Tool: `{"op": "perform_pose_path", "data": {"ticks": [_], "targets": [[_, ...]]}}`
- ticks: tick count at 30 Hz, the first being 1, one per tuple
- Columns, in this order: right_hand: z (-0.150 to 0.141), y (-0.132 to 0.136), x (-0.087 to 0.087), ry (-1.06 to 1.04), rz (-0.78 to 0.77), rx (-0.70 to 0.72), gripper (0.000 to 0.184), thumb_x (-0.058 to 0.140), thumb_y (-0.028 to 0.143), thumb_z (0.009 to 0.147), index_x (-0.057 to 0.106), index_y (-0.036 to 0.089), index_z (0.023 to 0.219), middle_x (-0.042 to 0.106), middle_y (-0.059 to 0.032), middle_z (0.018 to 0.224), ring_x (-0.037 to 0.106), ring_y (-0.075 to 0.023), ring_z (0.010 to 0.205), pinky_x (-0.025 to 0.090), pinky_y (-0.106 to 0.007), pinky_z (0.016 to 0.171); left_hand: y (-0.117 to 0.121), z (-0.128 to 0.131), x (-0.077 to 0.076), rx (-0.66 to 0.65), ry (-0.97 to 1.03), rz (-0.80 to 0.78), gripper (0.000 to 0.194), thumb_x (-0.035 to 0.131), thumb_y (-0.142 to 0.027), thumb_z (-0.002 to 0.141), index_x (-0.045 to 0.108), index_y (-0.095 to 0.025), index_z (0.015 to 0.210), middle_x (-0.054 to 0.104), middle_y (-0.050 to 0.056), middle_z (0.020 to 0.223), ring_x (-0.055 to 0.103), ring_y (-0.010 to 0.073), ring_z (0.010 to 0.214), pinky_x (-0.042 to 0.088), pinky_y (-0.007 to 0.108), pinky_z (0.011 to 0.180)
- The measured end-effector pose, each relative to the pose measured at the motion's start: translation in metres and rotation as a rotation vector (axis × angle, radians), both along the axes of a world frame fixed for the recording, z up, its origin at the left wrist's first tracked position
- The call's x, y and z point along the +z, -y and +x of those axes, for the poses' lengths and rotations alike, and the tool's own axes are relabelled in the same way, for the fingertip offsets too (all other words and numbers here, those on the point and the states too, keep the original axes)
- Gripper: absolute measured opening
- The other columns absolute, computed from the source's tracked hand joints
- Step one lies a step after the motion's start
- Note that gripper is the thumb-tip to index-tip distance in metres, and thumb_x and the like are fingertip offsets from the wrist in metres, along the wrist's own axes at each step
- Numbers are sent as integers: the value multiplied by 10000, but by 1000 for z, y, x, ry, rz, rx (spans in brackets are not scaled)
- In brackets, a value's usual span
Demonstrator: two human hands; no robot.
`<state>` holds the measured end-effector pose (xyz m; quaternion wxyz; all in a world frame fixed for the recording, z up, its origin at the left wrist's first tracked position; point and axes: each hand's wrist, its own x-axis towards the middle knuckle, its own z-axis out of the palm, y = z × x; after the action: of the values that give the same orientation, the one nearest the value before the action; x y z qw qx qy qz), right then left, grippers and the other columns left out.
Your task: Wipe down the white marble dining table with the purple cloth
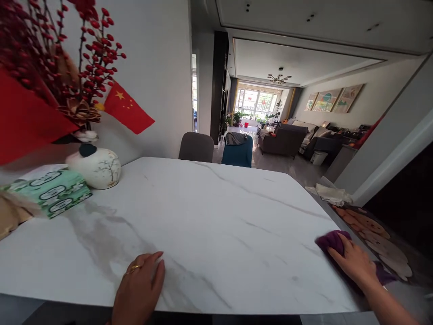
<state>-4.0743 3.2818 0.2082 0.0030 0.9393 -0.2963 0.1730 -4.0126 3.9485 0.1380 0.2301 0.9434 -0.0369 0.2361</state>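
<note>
A purple cloth is bunched under my right hand at the right edge of the white marble-patterned table. My fingers press and grip it, and part of the cloth hangs past the edge below my wrist. My left hand rests by the front edge of the table, a gold-coloured ring on one finger. Its fingers are loosely bent with the thumb apart, and nothing is in it.
At the left stand a green tissue box and a white round vase with red-berry branches and a small red flag. Two chairs, one grey and one teal, are at the far side. A patterned mat lies on the floor, right.
</note>
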Motion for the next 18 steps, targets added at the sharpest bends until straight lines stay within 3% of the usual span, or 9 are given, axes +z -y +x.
{"op": "perform_pose_path", "data": {"ticks": [4,10,15,18], "targets": [[80,-88,5,-155,33,76,826,441,640,847,475,185,1536,511,-226,1508,535,-475,1322,439,-632,1019,-2,0,-2,-28,30,7,457,399,-452,1004,728,-160,1129,707,121,1074,676,281,957,525,407,824],[192,-286,8,-260,125,415,766,587,496,885,410,226,1579,432,-166,1575,435,-377,1409,300,-531,1160,-3,-3,-1,-56,117,-14,363,429,-416,1015,725,-209,1059,735,65,981,693,250,932,523,364,787],[226,-433,0,-274,219,815,846,707,520,813,432,247,1565,417,-175,1573,414,-393,1400,245,-556,1181,-2,-5,7,-88,140,-9,412,409,-362,1021,585,-240,668,621,-5,653,625,183,614,439,327,597],[224,-498,-5,-296,217,1079,913,742,609,773,434,260,1558,435,-170,1557,424,-398,1389,262,-582,1174,-4,-5,7,-103,207,0,427,425,-341,1014,537,-244,613,586,-21,596,603,167,552,416,322,567]]}}
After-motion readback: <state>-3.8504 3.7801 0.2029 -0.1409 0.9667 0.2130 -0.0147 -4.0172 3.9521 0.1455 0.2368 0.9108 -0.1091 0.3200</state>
